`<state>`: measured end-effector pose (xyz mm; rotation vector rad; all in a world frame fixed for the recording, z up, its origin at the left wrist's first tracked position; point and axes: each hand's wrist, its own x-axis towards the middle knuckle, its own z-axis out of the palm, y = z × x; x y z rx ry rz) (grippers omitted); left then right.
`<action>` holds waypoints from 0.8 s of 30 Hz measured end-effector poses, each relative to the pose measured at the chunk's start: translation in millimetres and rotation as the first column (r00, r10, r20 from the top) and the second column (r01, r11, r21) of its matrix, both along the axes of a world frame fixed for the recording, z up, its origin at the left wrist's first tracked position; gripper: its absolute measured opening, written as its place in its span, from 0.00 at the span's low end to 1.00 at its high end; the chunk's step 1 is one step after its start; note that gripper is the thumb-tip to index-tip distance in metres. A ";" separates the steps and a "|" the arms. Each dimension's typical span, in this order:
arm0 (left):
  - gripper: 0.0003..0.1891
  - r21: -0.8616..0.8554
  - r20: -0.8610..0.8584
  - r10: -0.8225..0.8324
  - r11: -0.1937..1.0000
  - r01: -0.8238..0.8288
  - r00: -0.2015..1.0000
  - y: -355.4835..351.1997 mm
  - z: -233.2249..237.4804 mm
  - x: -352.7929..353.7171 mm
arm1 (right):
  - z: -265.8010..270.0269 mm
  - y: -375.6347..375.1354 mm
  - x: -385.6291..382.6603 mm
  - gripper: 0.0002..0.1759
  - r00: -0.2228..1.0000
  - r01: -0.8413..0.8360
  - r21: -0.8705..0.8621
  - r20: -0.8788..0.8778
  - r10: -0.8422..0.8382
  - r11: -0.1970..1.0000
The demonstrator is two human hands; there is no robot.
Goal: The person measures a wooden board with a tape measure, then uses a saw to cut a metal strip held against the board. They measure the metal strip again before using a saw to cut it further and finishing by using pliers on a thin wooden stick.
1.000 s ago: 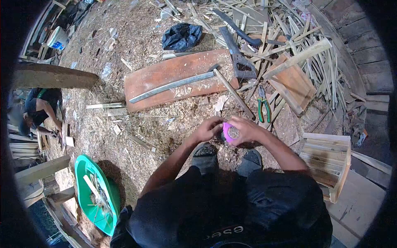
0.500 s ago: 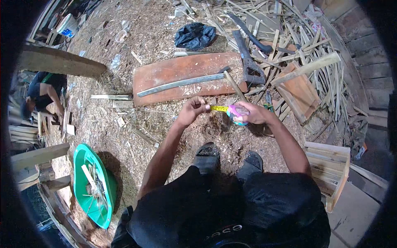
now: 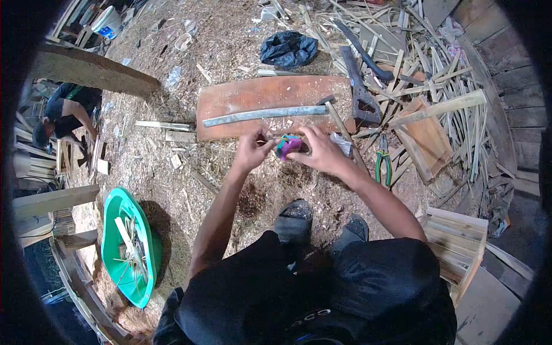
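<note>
A pink, purple and teal tape measure is held in my right hand, thumb below and fingers above it. My left hand is at its left side, thumb and fingers pinched close to the case; what they grip there is too small to tell. No long stretch of yellow blade shows. Beyond my hands a reddish-brown board lies on the ground with a pale wood strip and a hammer on it.
Green-handled pliers, a handsaw and scrap wood lie right. A green basin stands left, a slatted crate at lower right. Another person crouches at far left beyond a beam.
The yellow blade between my hands has mostly gone from sight, and my hands are closer together. My right hand has moved left and turned over the case. The pliers show more fully.
</note>
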<state>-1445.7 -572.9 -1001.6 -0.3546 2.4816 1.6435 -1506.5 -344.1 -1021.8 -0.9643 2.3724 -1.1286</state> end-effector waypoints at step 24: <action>0.09 0.301 -0.021 0.601 0.766 -0.568 0.799 -170.6 -55.7 3.8 | -30.5 76.8 -87.1 0.15 0.942 -0.092 0.076 0.330 0.062 0.993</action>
